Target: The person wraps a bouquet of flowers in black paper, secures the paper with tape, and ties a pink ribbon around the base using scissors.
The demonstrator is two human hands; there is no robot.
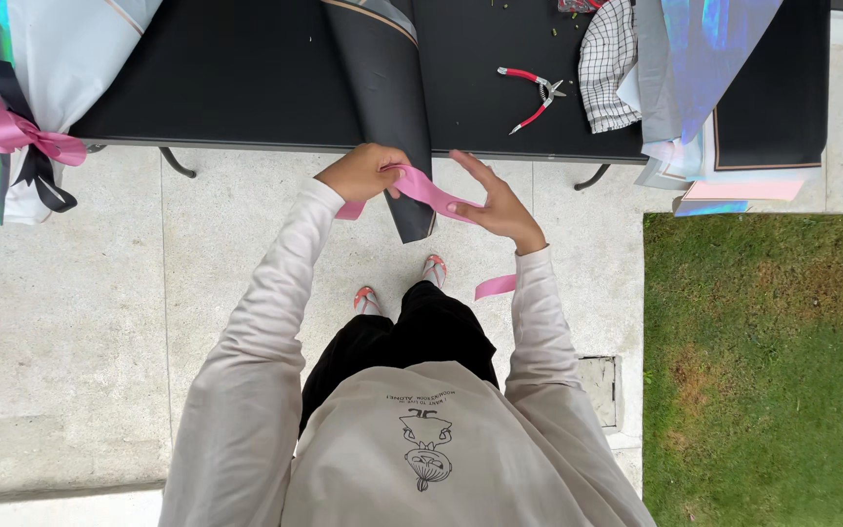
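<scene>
A pink ribbon (421,187) stretches between both hands in front of the black table's near edge. My left hand (361,172) is closed on one end, with a short tail showing below the wrist. My right hand (496,202) pinches the ribbon under the thumb, fingers stretched out. A loose end (496,286) hangs below my right wrist. A dark sheet of wrapping paper (390,93) hangs over the table edge just behind the ribbon.
On the black table (246,78) lie red-handled pliers (531,96), a checked cloth (605,64) and iridescent and pastel wrapping sheets (704,88) at the right. A wrapped bouquet with pink and black bows (12,127) sits at the left. Concrete floor below, grass (763,371) at the right.
</scene>
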